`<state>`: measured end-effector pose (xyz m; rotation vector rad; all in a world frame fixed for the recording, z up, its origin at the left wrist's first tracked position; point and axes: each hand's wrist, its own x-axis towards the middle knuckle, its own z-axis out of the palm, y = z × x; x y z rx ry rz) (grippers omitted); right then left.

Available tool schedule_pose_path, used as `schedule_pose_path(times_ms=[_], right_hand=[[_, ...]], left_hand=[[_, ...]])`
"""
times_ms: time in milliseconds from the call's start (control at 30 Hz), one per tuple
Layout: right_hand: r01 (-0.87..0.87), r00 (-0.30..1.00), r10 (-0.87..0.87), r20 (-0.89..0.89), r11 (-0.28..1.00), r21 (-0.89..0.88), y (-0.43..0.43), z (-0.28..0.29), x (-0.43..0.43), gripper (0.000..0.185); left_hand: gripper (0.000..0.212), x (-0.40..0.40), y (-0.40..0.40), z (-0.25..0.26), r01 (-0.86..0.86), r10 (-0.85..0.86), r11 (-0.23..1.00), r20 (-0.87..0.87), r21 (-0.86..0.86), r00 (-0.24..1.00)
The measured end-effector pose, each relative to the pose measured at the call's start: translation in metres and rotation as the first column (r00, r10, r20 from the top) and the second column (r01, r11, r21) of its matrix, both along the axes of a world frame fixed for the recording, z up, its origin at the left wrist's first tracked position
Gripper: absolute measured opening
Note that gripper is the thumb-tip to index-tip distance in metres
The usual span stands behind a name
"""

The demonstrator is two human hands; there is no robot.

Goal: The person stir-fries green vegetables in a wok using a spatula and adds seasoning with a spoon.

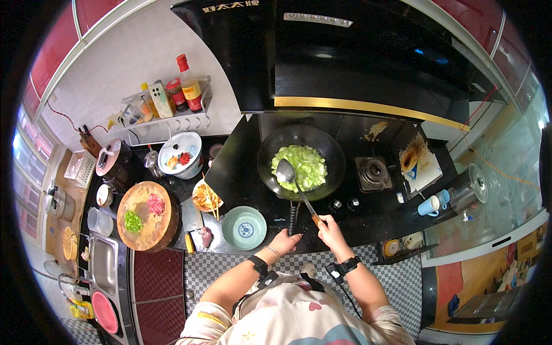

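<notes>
A black wok stands on the left burner of the stove with chopped pale-green vegetable pieces in it. My left hand is closed around the end of the wok's black ribbed handle. In my right hand is the wooden grip of a metal wok spatula. The spatula's blade rests on the left part of the vegetables. Left of the wok handle sits a celadon-green bowl with a blue medallion at its bottom; nothing lies in it.
Minced meat and chopped greens lie on a round wooden chopping block. A cleaver, a reddish lump and a food bowl with chopsticks are nearby. Right are a second burner and blue cups. A range hood overhangs.
</notes>
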<state>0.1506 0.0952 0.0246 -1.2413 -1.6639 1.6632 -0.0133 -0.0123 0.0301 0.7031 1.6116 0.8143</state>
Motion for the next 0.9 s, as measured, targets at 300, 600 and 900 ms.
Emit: schedule_pose_path(times_ms=[300,600,900], right_hand=[[-0.026,0.995,0.008,0.104,0.984,0.176,0.001,-0.009,0.010,0.017],[-0.130,0.945,0.015,0.327,0.934,0.333,-0.003,0.024,0.012,0.022],[-0.151,0.928,0.099,0.360,0.981,0.119,0.000,0.023,0.013,0.023]], left_hand=[[0.040,-0.003,0.003,-0.023,-0.024,0.024,1.000,0.019,0.006,1.000],[0.034,-0.004,0.001,-0.016,-0.006,0.006,1.000,0.005,0.005,1.000],[0.041,0.002,0.003,-0.006,0.015,-0.014,1.000,0.073,-0.012,0.997]])
